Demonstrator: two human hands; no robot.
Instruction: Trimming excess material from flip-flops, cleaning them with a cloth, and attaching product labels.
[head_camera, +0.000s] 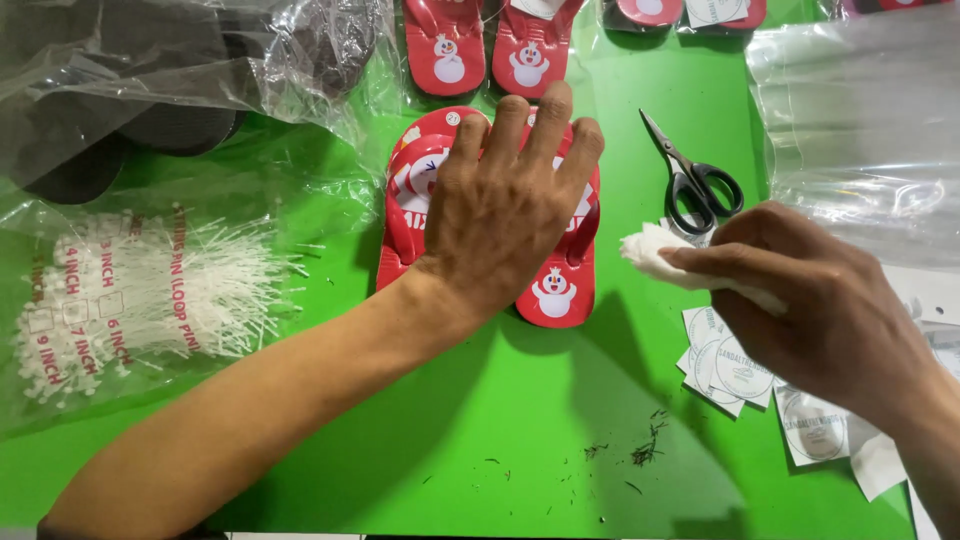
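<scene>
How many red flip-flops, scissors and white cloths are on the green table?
Red flip-flops: at least 5, with 2 under the left hand at and 2 at the top edge; more are cut off.
Scissors: 1
White cloth in the right hand: 1
Total: 7

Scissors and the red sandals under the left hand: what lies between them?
In the head view, only bare green table lies between the scissors and the red sandals under the left hand.
</scene>
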